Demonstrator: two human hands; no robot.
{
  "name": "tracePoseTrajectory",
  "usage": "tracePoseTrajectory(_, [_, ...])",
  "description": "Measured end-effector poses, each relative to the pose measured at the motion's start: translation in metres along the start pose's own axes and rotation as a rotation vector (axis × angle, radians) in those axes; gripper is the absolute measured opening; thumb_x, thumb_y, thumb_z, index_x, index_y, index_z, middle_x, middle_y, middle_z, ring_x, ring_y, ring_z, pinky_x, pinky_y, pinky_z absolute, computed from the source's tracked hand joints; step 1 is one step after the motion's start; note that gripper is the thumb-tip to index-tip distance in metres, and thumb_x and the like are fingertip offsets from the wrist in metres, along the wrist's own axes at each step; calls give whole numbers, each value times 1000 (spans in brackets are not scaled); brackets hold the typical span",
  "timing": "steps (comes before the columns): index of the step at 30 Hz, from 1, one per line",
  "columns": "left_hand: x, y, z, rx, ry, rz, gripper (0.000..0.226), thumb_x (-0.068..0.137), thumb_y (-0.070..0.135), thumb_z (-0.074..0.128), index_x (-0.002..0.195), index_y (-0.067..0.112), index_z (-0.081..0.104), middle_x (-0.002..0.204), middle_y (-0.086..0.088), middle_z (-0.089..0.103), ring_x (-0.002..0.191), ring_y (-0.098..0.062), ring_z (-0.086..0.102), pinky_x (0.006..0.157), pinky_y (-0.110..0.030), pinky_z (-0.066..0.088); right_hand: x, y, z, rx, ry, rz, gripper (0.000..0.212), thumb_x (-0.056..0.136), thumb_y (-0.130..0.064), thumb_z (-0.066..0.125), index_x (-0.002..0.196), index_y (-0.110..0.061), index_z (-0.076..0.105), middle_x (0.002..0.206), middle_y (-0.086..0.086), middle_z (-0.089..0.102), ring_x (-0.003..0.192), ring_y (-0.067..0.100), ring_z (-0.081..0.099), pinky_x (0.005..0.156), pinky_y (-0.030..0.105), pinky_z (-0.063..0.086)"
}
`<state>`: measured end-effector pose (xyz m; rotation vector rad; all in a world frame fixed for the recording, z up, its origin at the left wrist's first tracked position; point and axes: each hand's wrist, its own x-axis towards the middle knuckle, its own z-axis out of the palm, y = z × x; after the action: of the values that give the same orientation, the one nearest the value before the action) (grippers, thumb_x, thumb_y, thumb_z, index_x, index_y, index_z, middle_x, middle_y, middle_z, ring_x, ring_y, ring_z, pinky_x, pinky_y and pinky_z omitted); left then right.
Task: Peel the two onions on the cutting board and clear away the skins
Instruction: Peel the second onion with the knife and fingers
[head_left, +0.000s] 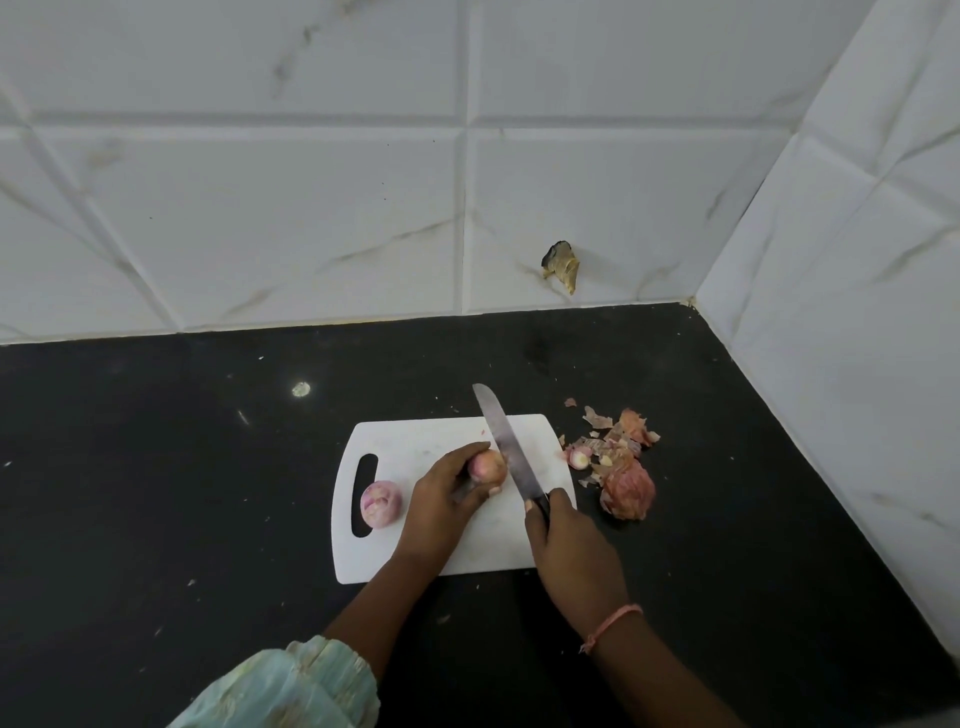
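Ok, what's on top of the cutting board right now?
One peeled onion beside the cutting board's handle slot; left hand holding a second onion, its underside hidden; knife against it.

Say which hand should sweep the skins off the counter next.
Right, probably. The pile of skins lies right of the cutting board, nearest the right hand, though it must put down the knife first. The left hand pins an onion.
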<state>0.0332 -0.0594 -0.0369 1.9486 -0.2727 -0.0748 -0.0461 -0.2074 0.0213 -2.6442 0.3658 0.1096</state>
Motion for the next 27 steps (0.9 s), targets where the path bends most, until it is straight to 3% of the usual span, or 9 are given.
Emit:
tracePoseTrajectory(4, [0,3,-1,16,-29,3,45,88,15,73,125,33,56,117,30,56,108,20,52,89,-1,40,5,-8,-8,-116,-18,-8,24,102,-42,30,105,-23,45,74,-8,52,67,11,56,52,25,38])
tracePoseTrajectory(9, [2,3,-1,30,-20,-13,45,88,17,73,129,27,59,122,18,62,106,10,57,91,-2,41,19,-23,-8,-253,-71,3,28,103,-39,29,114,-18,44,68,-8,45,70,15,58,54,27,37])
tracePoseTrajectory(11, [1,3,-1,24,-30,-4,44,87,15,74,128,27,59,120,17,62,107,13,56,88,-2,40,18,-20,-8,-285,-92,0,28,104,-37,29,117,-17,43,66,-9,42,67,14,55,50,26,33])
tracePoseTrajectory(16, [2,3,-1,39,-46,-2,44,89,17,72,129,28,58,118,20,61,105,14,56,89,-1,40,26,-23,-10,-251,-117,11,26,103,-37,30,113,-17,45,78,-3,55,78,17,65,56,28,40])
tracePoseTrajectory(22, [2,4,-1,47,-57,-11,44,89,17,72,129,28,57,118,22,59,103,14,56,87,2,38,21,-23,-9,-228,-170,46,26,103,-36,30,116,-16,42,77,-3,53,79,17,64,65,33,48])
tracePoseTrajectory(25, [3,2,0,59,-41,-1,42,90,18,71,129,27,58,120,19,61,103,15,55,89,1,38,30,-28,-11,-197,-157,46,25,103,-35,32,113,-15,44,91,2,65,83,19,66,61,32,46])
tracePoseTrajectory(27, [2,2,-1,63,-56,8,42,90,19,71,128,29,58,121,19,61,104,15,55,90,1,38,27,-26,-12,-187,-167,58,24,103,-35,32,112,-16,44,89,1,63,82,18,65,61,31,45])
